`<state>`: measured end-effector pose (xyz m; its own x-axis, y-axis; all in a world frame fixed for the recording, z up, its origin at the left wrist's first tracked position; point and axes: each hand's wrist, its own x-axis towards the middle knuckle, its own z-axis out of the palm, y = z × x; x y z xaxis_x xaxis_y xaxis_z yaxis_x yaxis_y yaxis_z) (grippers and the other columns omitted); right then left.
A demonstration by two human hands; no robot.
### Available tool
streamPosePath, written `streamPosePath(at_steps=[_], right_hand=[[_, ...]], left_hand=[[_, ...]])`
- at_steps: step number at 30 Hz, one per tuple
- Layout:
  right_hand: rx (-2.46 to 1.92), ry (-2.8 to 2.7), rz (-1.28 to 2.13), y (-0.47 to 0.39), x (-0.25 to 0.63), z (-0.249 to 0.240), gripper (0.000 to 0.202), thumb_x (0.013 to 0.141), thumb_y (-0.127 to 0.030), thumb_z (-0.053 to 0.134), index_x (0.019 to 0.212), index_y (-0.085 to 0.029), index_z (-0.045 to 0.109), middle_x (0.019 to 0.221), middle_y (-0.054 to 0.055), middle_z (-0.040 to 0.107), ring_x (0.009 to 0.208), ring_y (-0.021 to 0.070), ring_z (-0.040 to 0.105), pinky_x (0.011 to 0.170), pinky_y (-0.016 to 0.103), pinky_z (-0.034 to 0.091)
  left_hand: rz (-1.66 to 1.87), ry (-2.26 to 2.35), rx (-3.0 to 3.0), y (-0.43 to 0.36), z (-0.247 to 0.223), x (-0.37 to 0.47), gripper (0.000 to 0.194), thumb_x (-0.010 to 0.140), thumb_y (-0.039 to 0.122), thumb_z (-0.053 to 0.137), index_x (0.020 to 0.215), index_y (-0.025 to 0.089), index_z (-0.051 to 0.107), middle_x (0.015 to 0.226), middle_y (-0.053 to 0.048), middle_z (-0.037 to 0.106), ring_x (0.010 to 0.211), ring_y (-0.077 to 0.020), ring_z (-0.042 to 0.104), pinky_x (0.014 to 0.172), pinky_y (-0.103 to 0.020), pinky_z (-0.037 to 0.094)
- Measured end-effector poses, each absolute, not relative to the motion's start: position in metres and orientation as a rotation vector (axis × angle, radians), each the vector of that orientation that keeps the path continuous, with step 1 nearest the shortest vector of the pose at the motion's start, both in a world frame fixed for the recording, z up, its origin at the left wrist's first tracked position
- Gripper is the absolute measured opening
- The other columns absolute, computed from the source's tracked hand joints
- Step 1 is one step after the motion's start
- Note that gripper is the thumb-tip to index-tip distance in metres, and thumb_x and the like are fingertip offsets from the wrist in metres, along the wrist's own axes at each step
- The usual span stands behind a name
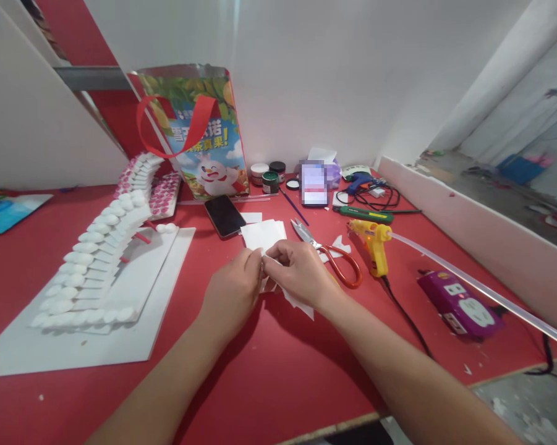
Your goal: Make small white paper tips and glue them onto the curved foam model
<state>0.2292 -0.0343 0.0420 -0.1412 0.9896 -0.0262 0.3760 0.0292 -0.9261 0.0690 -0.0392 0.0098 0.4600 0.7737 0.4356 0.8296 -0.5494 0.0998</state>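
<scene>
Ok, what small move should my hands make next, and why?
Perhaps smooth down the white paper: your left hand and right hand already pinch it close together, and a pointed corner juts out below the right hand.

left hand [236, 284] and right hand [299, 269] close together, fingertips nearly meeting. fingers of both curled, thumbs pinching inward. bare forearms reach up from lower corners, angled toward each other, wrists well apart.
</scene>
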Motion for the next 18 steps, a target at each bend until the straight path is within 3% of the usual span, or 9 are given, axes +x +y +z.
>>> streamPosePath(at_steps=[7, 13, 18], right_hand=[[-1.258, -1.47, 1.249, -0.03, 0.23, 0.034, 0.017, 0.087, -0.025, 0.059, 0.071, -0.021, 0.056, 0.062, 0.0, 0.066, 0.056, 0.0173, 0.069, 0.055, 0.028, 0.053], [-1.292, -1.65, 1.115, -0.032, 0.233, 0.041, 0.016, 0.091, -0.025, 0.058, 0.076, -0.021, 0.058, 0.07, 0.001, 0.072, 0.058, 0.0137, 0.065, 0.056, 0.024, 0.047], [-1.304, -1.789, 1.01, -0.034, 0.235, 0.045, 0.014, 0.095, -0.022, 0.057, 0.081, -0.02, 0.061, 0.073, 0.003, 0.073, 0.065, 0.0149, 0.068, 0.063, 0.025, 0.046]], left_hand=[[-0.887, -1.407, -2.745, -0.038, 0.013, 0.067, 0.036, 0.104, 0.019, 0.037, 0.133, 0.009, 0.057, 0.091, -0.009, 0.065, 0.073, -0.0201, 0.061, 0.06, -0.029, 0.048], [-1.539, -1.652, -2.902, -0.04, 0.021, 0.068, 0.031, 0.106, 0.029, 0.044, 0.109, 0.017, 0.071, 0.097, -0.007, 0.07, 0.089, -0.0183, 0.066, 0.081, -0.029, 0.053], [-1.738, -1.719, -2.854, -0.037, 0.019, 0.064, 0.025, 0.102, 0.031, 0.053, 0.108, 0.019, 0.075, 0.099, -0.005, 0.073, 0.089, -0.0182, 0.067, 0.08, -0.029, 0.054]])
